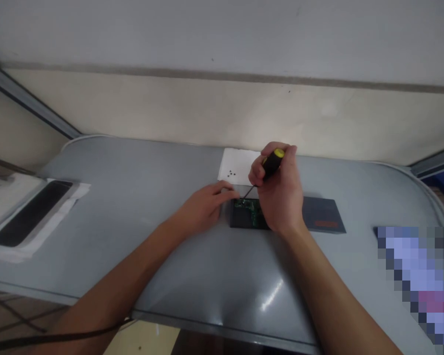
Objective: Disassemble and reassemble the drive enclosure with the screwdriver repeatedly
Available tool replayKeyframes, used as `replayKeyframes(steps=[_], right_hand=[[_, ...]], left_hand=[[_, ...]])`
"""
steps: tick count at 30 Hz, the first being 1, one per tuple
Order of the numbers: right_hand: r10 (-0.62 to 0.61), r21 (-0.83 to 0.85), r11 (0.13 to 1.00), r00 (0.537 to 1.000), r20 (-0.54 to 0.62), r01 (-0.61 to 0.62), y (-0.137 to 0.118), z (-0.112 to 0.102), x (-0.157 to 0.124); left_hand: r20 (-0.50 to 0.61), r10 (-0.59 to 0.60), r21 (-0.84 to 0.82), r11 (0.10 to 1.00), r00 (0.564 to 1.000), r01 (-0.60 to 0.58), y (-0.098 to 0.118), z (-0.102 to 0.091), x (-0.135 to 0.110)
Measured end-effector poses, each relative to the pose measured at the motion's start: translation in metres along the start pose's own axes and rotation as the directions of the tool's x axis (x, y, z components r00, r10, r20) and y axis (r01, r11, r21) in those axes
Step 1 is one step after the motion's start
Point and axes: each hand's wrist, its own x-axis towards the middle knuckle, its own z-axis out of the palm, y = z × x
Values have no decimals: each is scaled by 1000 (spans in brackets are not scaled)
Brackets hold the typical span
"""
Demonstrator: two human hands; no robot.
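Observation:
My right hand (pixel 281 197) is wrapped round the black and yellow handle of a screwdriver (pixel 273 163). Its thin shaft slants down to the left, and the tip meets a green circuit board (pixel 249 204) at the upper left of a flat dark device (pixel 321 212). A reddish label shows on the device's right part; its middle is hidden behind my right hand. Fingers of my left hand (pixel 207 204) are stretched out, the fingertips at the board's upper left corner. Just behind lies white paper (pixel 242 160) with several tiny dark screw-like pieces (pixel 231 173) on it.
The grey table (pixel 163 167) runs back to a pale wall panel (pixel 163 108). At far left, a black, phone-shaped slab (pixel 33 212) lies on white sheets. A pixelated bluish object (pixel 418 271) covers the right front. A dark cable (pixel 59 337) crosses below the table's front edge.

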Motion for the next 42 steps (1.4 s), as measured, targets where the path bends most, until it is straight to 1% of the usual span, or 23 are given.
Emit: replayKeyframes(steps=[4, 6, 8, 12, 15, 17, 19, 21, 22, 23, 24, 25, 27, 30, 31, 34, 37, 40, 42], right_hand=[[-19, 26, 999, 1000, -21, 20, -8, -1, 2], [-11, 32, 999, 1000, -22, 11, -13, -2, 4], [1, 41, 999, 1000, -18, -1, -17, -2, 4], [12, 79, 997, 1000, -14, -11, -17, 1, 2], [10, 133, 991, 1000, 1, -10, -16, 2, 3], [2, 167, 986, 1000, -24, 2, -18, -1, 5], [-17, 195, 980, 997, -80, 32, -22, -6, 9], [-31, 225, 972, 990, -138, 62, -25, -14, 13], [-30, 241, 968, 987, -161, 69, -26, -18, 15], [-23, 254, 965, 984, -178, 68, -26, -23, 17], [-16, 265, 962, 981, -192, 67, -26, -27, 19], [-10, 274, 959, 979, -205, 68, -25, -32, 21], [0, 299, 951, 971, -241, 74, -23, -40, 25], [-13, 353, 927, 950, -311, 128, -26, -56, 31], [-32, 364, 917, 941, -337, 162, -28, -62, 33], [-100, 343, 904, 906, -411, 255, -37, -80, 38], [-129, 321, 902, 892, -434, 287, -44, -91, 40], [-133, 327, 900, 897, -423, 288, -47, -93, 39], [-170, 286, 910, 899, -405, 301, -50, -92, 38]], left_hand=[[-15, -27, -75, 997, 1000, 26, 5, -5, -1], [-61, -65, -90, 994, 996, 59, 11, -7, 0], [-120, -68, -74, 995, 990, 60, 15, -8, 1], [-224, 24, -20, 999, 974, -29, 15, -5, 3], [-251, 68, -5, 997, 966, -71, 13, -3, 1], [-256, 64, -11, 998, 965, -69, 12, -3, -1], [-294, 34, -6, 999, 955, -37, 12, -4, -1], [-324, 28, 28, 999, 946, -20, 10, -6, 6], [-320, 41, 51, 998, 947, -26, 8, -7, 13], [-279, 60, 76, 996, 958, -40, 6, -9, 22], [-197, 72, 98, 994, 978, -53, 4, -10, 34], [-138, 62, 97, 994, 988, -49, 1, -11, 48], [-40, -5, 74, 997, 999, 8, -3, -13, 77], [16, -43, 87, 995, 999, 41, -5, -11, 112], [38, -18, 89, 996, 999, 15, -5, -9, 119], [95, 59, 113, 991, 994, -69, -8, -4, 127], [165, 77, 159, 982, 983, -104, -16, -3, 126], [185, 40, 166, 984, 982, -72, -16, -6, 120], [148, -1, 152, 988, 989, -21, -3, -7, 109]])
